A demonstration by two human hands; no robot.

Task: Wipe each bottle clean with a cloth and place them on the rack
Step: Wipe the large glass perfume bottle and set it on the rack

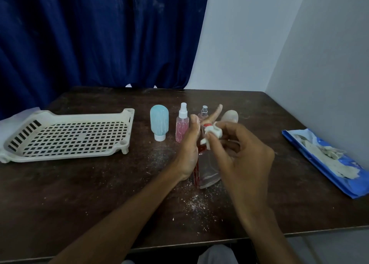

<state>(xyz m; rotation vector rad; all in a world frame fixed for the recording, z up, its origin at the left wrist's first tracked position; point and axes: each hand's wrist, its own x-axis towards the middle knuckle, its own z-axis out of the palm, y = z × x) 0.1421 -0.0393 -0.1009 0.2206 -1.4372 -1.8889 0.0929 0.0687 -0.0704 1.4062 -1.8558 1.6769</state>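
Cream plastic, the rack (pixel 65 136) sits at the left of the tabletop (pixel 99 184) with nothing on it, so no bottle has been put away yet. Beside it stand a blue bottle (pixel 159 124) on its cap, a pink spray bottle (pixel 182 124), a small silver-capped bottle (pixel 204 113) and a pale rounded one (pixel 230 116), all seemingly waiting their turn. By my reading the first wipe is under way. The left hand (pixel 189 150) holds the clear bottle (pixel 207 168) between thumb and nearly straight fingers, tilted, base low near the tabletop. The right hand (pixel 245 154) is narrowed to a pinch on a small white cloth (pixel 214 133) at the bottle's neck. A blue wipe packet (pixel 327 162) lies far right.
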